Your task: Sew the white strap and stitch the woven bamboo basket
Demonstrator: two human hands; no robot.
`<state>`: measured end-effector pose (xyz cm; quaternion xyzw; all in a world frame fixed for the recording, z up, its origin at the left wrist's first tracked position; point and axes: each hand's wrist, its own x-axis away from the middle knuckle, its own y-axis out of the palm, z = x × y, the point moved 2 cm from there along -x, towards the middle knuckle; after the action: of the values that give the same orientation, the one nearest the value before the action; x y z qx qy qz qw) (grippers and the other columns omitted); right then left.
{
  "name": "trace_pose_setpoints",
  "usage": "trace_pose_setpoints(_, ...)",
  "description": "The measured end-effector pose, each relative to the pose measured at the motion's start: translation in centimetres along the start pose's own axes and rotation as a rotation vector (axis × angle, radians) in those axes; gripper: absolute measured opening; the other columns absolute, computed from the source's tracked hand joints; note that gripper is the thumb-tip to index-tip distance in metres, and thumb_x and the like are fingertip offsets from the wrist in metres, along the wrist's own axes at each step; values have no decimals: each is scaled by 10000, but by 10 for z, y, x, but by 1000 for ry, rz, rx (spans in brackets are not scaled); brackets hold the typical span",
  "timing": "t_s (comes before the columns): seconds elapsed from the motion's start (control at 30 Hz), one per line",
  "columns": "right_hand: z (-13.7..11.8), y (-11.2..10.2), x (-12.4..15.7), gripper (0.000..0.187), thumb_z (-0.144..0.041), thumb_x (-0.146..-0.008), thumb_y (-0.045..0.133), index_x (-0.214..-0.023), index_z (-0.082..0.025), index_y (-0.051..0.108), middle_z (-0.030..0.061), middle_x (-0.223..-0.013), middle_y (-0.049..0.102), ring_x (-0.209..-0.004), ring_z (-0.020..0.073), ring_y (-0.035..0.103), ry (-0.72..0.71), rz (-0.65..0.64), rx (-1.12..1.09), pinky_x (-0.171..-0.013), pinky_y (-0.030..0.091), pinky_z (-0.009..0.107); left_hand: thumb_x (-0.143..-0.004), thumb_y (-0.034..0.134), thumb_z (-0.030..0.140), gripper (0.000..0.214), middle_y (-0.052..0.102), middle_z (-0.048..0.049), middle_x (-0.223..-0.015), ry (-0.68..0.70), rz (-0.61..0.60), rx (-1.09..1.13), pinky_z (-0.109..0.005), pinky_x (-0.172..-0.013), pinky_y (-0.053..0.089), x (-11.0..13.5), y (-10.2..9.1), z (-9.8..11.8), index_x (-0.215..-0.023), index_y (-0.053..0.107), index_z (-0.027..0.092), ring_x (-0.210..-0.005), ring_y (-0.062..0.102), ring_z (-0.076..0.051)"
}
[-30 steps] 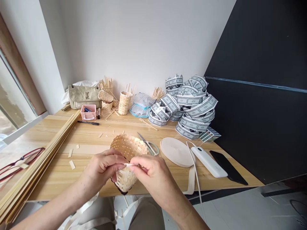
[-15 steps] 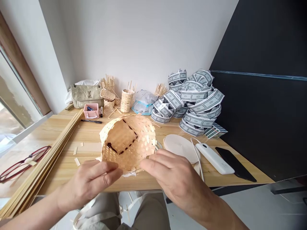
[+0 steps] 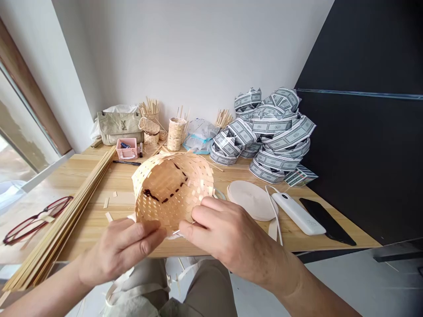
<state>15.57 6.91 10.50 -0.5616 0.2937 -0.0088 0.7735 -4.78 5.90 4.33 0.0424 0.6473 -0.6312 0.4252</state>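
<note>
A woven bamboo basket [image 3: 194, 185] tilts with its mouth toward me at the table's front edge, dark stitching running across its inside. Closed on the near left part of its rim is my left hand [image 3: 128, 244], thumb and fingers pinched together. My right hand [image 3: 228, 237] is closed at the near right rim, just apart from the left. A thin, pale needle-like piece [image 3: 176, 232] sticks out from its fingertips toward the left hand. White material shows under the near rim, mostly hidden by the fingers.
Long bamboo strips [image 3: 71, 207] and red glasses [image 3: 36, 220] lie left. On the right are a roll of pale band [image 3: 251, 200], a white power bank [image 3: 299, 214] and a black phone [image 3: 327, 221]. Patterned paper rings [image 3: 277, 136] are piled behind, near small woven cups [image 3: 176, 134].
The basket has tilted and shifted slightly left. My right hand has moved left along the rim, closer to my left hand, and the thin pale piece now shows at its fingertips.
</note>
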Motion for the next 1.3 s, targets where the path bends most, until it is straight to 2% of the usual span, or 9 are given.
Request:
trace_pose_setpoints(0.13,1,3,-1,250,-55,-857,435,-669,-144,574,2,-602,407,-604,137,332,-2,21,-7,-518,224,280,-952,281,178,332,660,-31,-924,-33,23,2,-173,-655,466,-1,1,0,-1135,555,219,-763,620,-102)
trace_pose_setpoints(0.3,1,6,-1,243,-59,-858,452,-654,-142,557,1,-603,412,-605,134,332,-6,14,-16,-532,218,280,-944,283,137,346,652,-49,-967,37,39,-68,-202,-657,449,1,3,-1,-1148,554,203,-778,609,-120)
trace_pose_setpoints(0.5,4,13,0,217,-68,-852,471,-663,-145,548,0,-614,413,-613,136,330,18,-2,-30,-537,215,280,-947,274,140,331,648,-46,-914,14,58,-39,-185,-635,436,-3,3,0,-1092,569,181,-749,604,-107)
trace_pose_setpoints(0.97,3,15,-1,248,-65,-861,441,-643,-151,521,1,-617,428,-608,135,336,16,-13,-38,-538,230,274,-941,283,128,300,644,-56,-888,94,50,-127,-200,-594,426,-5,3,1,-1096,539,150,-709,599,-115)
trace_pose_setpoints(1.1,12,18,-3,260,-59,-870,433,-642,-156,514,-5,-624,459,-613,131,367,23,-61,-128,-538,263,251,-901,367,73,257,619,-57,-840,55,22,-2,-174,-578,423,-14,4,-1,-1071,551,127,-694,588,-103)
trace_pose_setpoints(1.2,22,23,-5,234,-51,-867,452,-675,-153,540,-11,-636,498,-613,115,417,39,-149,-263,-563,312,223,-889,398,84,254,583,-22,-757,-61,-39,182,-147,-580,427,-26,5,-7,-999,609,172,-666,577,-87)
trace_pose_setpoints(1.3,31,26,-7,248,-60,-863,483,-641,-151,545,-30,-600,481,-566,92,423,42,-253,-362,-535,306,202,-890,425,151,234,541,-7,-726,-226,-168,449,-127,-572,443,-37,4,-13,-940,650,189,-634,559,-72)
